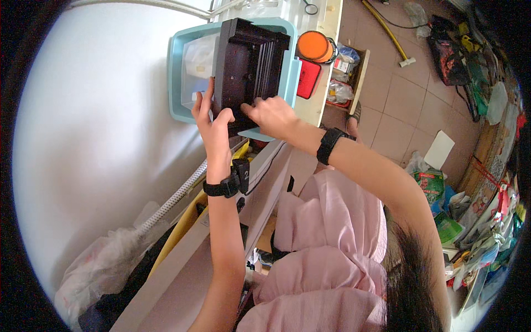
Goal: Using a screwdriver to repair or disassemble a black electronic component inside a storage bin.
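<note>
A black plastic box (249,66), open at the top with ridged slots along its right inner side, is tilted over a light blue plastic bin (176,77). My left hand (214,124) holds the box at its near left corner, with fingers along the outer wall and the thumb over the edge. My right hand (274,117) is closed at the near end of the box, its fingertips reaching inside; whether a small thing is between them is hidden. Pale clear plastic and a bit of blue show inside the bin, left of the box.
Right of the bin lie an orange round lid (313,45) and a red case (308,78) on a narrow table. An open drawer (359,77) with bagged items juts out beyond. A white wall stands close on the left. Clutter lines the floor at the right, near a yellow-handled tool (387,30).
</note>
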Available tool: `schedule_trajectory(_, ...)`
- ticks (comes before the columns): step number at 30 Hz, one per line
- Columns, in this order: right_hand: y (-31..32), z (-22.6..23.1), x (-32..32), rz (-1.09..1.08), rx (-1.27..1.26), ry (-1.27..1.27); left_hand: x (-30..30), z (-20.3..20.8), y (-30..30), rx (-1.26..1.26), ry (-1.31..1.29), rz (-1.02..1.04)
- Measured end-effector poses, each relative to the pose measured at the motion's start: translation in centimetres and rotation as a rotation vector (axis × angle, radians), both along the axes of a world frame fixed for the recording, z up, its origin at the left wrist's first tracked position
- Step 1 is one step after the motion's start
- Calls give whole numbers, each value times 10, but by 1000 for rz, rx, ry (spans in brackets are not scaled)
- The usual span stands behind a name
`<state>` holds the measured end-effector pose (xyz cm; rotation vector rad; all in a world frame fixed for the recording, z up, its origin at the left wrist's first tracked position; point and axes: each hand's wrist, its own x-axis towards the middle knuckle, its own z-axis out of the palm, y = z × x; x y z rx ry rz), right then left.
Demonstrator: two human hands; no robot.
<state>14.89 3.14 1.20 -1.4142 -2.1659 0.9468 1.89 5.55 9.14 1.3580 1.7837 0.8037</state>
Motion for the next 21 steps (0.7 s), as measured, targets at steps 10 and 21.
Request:
schedule_trajectory(10,23,-14,-2,-238,-403,222,3,1,-1,-15,-17,-20)
schedule_trajectory(21,18,2,-5,-30,-210,13,-5,-3,0,14,12,-51)
